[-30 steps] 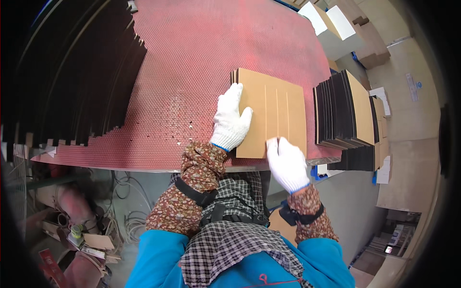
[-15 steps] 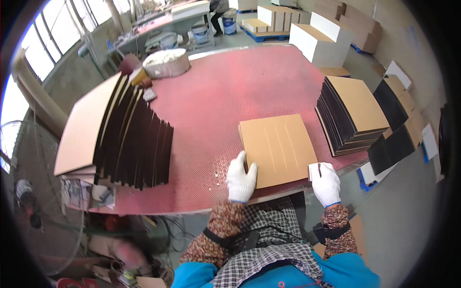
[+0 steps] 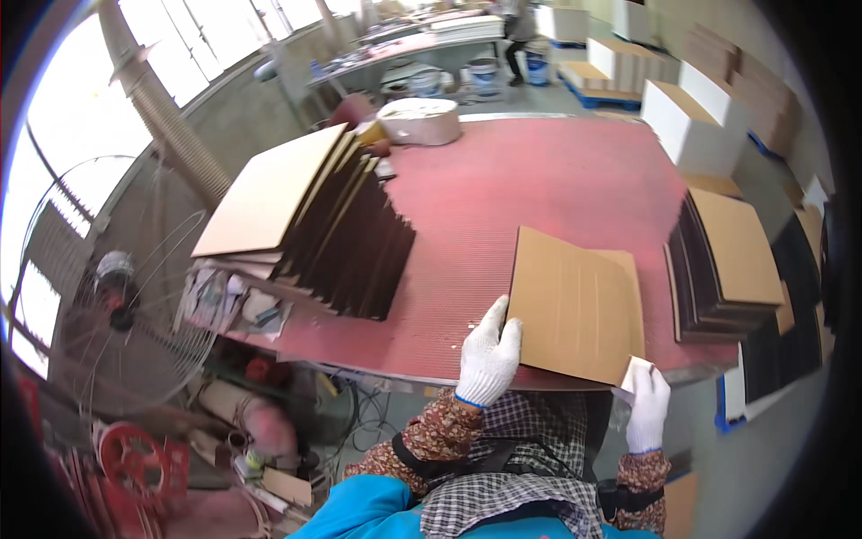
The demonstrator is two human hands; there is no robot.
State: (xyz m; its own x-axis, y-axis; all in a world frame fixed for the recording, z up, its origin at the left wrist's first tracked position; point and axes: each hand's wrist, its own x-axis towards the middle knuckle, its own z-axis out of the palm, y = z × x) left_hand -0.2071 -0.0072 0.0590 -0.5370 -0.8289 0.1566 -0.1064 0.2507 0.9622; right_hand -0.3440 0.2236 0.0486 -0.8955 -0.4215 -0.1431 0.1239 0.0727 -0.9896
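Observation:
A small stack of brown cardboard sheets [image 3: 575,301] lies near the front edge of the red table [image 3: 530,184]. My left hand [image 3: 488,355], in a white glove, grips the stack's near left corner. My right hand [image 3: 645,404], also gloved, pinches the near right corner, which sticks out past the table edge. Left of the hands, a fanned pile of cardboard sheets with dark faces [image 3: 323,220] leans on the table. On the right sits another pile of the same sheets [image 3: 723,260].
A standing fan [image 3: 117,314] is at the far left beside clutter under the table. A tape roll [image 3: 417,119] sits at the table's far end. White boxes [image 3: 691,126] and stacked cartons stand beyond the table on the right; a person stands far back.
The view has swung left and up, bringing the fan and windows into sight. Both hands stay on the near edge of the cardboard stack, the right hand now lower at its corner.

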